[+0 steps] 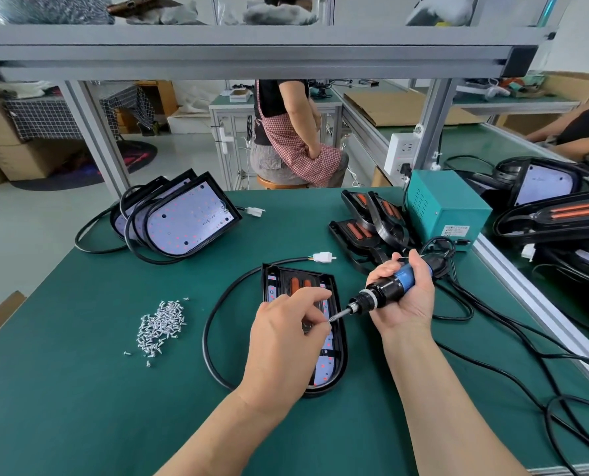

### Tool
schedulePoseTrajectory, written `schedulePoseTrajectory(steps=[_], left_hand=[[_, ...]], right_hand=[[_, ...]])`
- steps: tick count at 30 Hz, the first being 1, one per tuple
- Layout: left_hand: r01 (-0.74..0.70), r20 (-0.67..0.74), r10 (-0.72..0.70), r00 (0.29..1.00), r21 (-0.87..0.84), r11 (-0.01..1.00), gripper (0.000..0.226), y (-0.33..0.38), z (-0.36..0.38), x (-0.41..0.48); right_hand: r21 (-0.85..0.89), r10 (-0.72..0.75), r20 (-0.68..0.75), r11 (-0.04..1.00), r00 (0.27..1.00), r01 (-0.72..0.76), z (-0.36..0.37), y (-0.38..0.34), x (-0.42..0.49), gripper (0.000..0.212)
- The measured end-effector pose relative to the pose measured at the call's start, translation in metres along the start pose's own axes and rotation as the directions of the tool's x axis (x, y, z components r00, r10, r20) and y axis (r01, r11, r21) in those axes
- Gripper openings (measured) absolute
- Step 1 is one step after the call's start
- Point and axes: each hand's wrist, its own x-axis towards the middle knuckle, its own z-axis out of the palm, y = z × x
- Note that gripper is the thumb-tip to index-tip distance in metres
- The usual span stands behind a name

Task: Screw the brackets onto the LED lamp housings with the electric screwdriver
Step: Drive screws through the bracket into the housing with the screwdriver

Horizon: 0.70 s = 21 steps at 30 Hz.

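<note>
1. The left hand (286,334) is nearest, hovering over the LED lamp housing (275,280). Its thumb and forefinger are pinched together at the driver's tip, seemingly on a single screw (331,319) that is too small to see clearly.
2. The right hand (406,297) has its fingers wrapped round the barrel of the electric screwdriver (385,286). The tool is tilted low, its bit pointing at the left fingertips.
3. The housing lies flat on the green desk (80,407), a black bracket (300,285) seated across its upper part. The loose screws (162,324) are piled to its left.
4. Risks, as I judge them:
   - With the bit slanted like this, the screw could drop off, or go in crooked and strip the plastic.
   - Starting the motor while the fingertips are at the tip could nip the skin.
   - The bracket may shift if nothing holds it down.
</note>
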Motion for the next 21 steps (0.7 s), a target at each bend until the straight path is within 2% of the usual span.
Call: schedulePoseTrajectory(steps=[21], left_hand=[[0.05, -0.007, -0.051, 0.999, -0.08, 0.996, 0.038, 0.0022, -0.002, -0.0042]], right_hand=[[0.039, 0.011, -0.012, 0.999, 1.0, -0.011, 0.0017, 0.0021, -0.007, 0.019]])
